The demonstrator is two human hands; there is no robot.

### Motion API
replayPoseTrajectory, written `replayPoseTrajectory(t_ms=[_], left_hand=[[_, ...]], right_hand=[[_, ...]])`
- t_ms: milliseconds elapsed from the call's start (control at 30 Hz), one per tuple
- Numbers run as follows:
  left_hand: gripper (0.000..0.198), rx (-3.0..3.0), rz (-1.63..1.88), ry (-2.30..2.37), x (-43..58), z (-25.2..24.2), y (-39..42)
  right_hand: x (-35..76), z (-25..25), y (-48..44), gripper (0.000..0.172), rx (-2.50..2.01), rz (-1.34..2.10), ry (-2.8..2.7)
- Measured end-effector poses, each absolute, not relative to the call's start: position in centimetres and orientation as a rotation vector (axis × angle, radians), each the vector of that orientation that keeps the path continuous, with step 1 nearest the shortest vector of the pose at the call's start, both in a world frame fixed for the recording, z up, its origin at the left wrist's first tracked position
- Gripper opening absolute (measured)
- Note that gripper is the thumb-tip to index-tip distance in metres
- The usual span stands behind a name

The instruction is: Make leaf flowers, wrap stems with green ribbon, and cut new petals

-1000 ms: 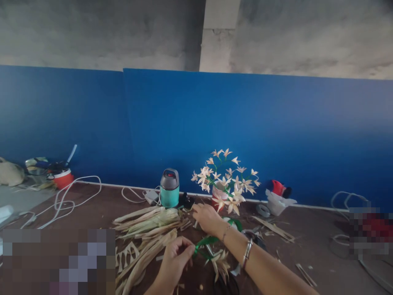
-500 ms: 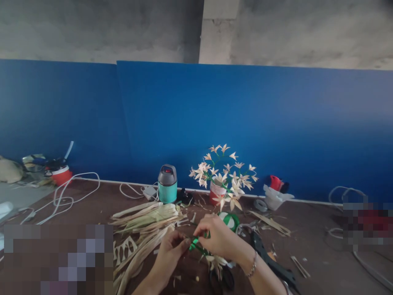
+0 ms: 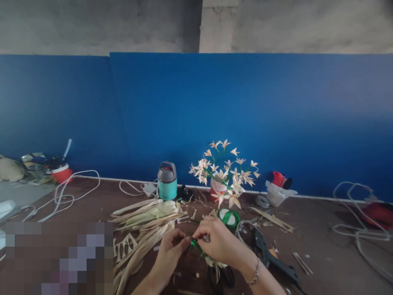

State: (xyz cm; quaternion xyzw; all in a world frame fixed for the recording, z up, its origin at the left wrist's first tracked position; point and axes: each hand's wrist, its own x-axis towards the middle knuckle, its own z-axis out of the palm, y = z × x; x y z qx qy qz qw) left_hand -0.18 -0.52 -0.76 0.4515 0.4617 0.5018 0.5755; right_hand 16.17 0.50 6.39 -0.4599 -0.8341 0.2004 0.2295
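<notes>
My left hand (image 3: 173, 248) is closed in a pinch on a thin green-wrapped stem (image 3: 200, 250). Fingertips of my right hand (image 3: 215, 239) press together on shiny green tape (image 3: 193, 243) at the stem, right beside the left thumb. A pale husk flower (image 3: 214, 264) hangs below my right wrist at the stem's other end. Behind the right hand lies a green tape roll (image 3: 229, 218) with a white centre. Black scissors (image 3: 227, 276) lie under the flower, partly hidden.
Dried corn husks (image 3: 144, 223) spread at left. A cup (image 3: 217, 189) of husk flowers stands behind, beside a turquoise jar (image 3: 167, 188). A black glue gun (image 3: 272, 260) lies right, near husk strips (image 3: 273, 219). White cables (image 3: 63, 196) cross the left side; a blue partition (image 3: 184, 110) rises behind.
My right fingertips have shifted slightly left and down, closer to my left fingertips, at the green tape. The view has tilted a little. Both hands keep their pinch.
</notes>
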Motion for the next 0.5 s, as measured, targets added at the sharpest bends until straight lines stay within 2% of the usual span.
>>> replayPoseTrajectory(t_ms=[200,500], left_hand=[[0.029,1.041,1.221,1.045,-0.1,-1.2,-0.8],[0.032,0.801,1.289,0.989,0.6,0.0,-1.3]], right_hand=[[15.9,6.2,0.3,0.020,-1.294,0.468,-2.368],[13.5,4.2,-1.4,0.011,-1.386,0.017,-2.383]])
